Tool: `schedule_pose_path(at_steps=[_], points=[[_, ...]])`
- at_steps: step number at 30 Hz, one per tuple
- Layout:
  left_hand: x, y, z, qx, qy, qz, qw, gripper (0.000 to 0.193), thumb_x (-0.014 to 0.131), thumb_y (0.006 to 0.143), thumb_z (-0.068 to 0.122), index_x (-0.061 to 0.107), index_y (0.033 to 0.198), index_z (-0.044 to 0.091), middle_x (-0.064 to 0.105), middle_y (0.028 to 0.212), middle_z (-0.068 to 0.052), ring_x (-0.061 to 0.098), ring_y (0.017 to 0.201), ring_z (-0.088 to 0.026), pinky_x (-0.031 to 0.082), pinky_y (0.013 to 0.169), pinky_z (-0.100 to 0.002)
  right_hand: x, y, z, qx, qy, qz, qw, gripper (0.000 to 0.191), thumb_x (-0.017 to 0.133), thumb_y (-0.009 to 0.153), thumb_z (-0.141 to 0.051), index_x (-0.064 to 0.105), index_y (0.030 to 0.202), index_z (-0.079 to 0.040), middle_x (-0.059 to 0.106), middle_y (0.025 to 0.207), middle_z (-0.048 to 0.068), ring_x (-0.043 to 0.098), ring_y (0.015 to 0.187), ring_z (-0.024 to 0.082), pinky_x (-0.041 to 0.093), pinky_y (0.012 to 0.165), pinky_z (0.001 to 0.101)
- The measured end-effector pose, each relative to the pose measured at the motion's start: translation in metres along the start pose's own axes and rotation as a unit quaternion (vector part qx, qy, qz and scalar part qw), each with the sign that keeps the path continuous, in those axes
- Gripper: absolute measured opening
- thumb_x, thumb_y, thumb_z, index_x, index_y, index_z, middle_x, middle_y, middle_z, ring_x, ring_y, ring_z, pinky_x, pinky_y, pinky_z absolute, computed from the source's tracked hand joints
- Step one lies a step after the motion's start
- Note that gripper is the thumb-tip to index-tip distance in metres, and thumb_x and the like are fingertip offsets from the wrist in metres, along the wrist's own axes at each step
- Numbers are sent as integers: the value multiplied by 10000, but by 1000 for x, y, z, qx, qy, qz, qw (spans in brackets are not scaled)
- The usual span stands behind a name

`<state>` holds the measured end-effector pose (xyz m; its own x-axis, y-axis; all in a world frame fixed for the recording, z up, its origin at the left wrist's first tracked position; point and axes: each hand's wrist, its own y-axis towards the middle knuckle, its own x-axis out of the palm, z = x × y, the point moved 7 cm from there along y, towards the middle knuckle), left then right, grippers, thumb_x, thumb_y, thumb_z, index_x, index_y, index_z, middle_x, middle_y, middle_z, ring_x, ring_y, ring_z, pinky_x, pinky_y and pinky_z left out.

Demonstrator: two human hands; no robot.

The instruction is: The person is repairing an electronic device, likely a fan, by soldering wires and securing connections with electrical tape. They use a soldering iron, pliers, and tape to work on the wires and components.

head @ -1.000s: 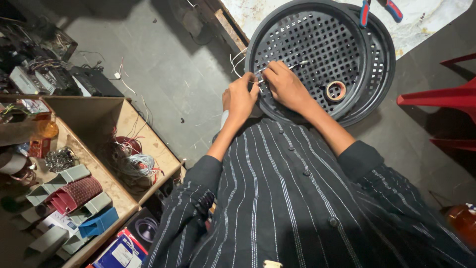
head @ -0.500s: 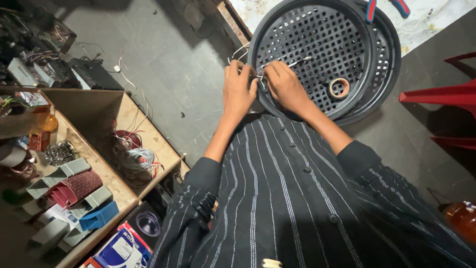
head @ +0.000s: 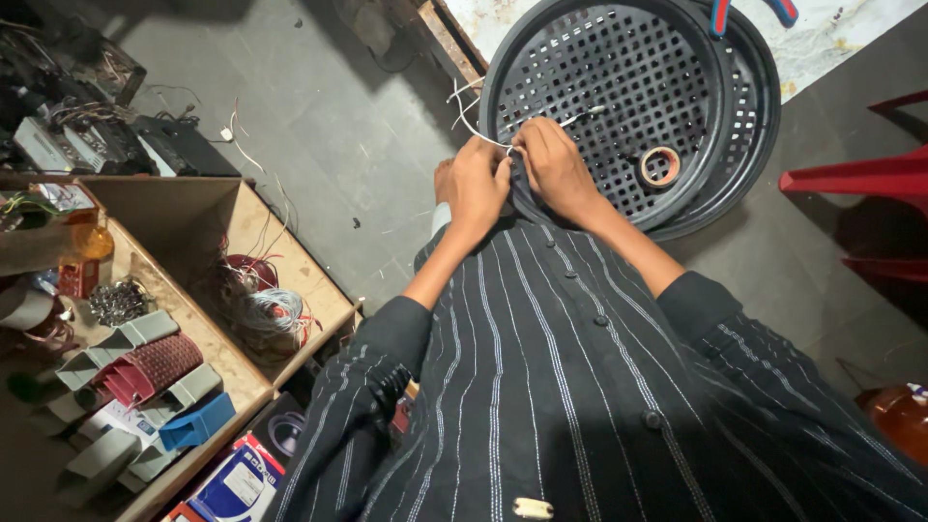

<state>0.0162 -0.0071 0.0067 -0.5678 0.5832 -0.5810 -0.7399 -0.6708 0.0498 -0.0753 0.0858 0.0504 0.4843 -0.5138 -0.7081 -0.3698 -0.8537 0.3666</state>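
Note:
My left hand (head: 476, 184) and my right hand (head: 553, 166) meet at the near rim of a round black perforated grille (head: 619, 68) that rests on the floor in front of me. Both hands pinch a thin white wire (head: 478, 124) that loops up to the left and also runs right across the grille holes. A small roll of tape (head: 660, 166) lies on the grille just right of my right hand. My dark striped sleeves and shirt fill the lower part of the view.
A wooden tray (head: 290, 261) at left holds wire coils (head: 261, 314); further left lie small boxes, springs and electronic parts. Red plastic furniture (head: 860, 179) stands at right, an orange-brown container (head: 904, 416) at lower right, and red and blue tool handles (head: 749, 12) at the top edge.
My hands have drawn closer together on the wire at the grille's rim. The view has shifted a little, nothing else has moved.

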Motion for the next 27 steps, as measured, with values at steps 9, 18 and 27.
schedule_pose_path(at_steps=[9,18,27], points=[[3,-4,-9,54,-84,63,993,108,744,784,21,650,831,1,580,796,-116,602,699,-253,490,657,-372,-6,-9,-3,34,-17,59,998,210,692,856,96,647,1045,16,668,1005,171,651,955,388,524,810,460],[-4,-3,14,102,-36,23,994,123,750,876,98,652,914,35,595,930,-107,583,918,-307,478,805,-426,0,-25,13,94,53,94,990,227,691,902,80,628,1116,38,706,1019,171,710,955,333,580,817,396],[-10,-2,32,198,37,-2,979,197,762,892,100,683,1070,72,653,1167,-17,567,986,-287,505,832,-406,4,-25,18,149,99,93,979,193,647,910,93,644,1094,32,715,965,163,725,902,290,576,779,354]])
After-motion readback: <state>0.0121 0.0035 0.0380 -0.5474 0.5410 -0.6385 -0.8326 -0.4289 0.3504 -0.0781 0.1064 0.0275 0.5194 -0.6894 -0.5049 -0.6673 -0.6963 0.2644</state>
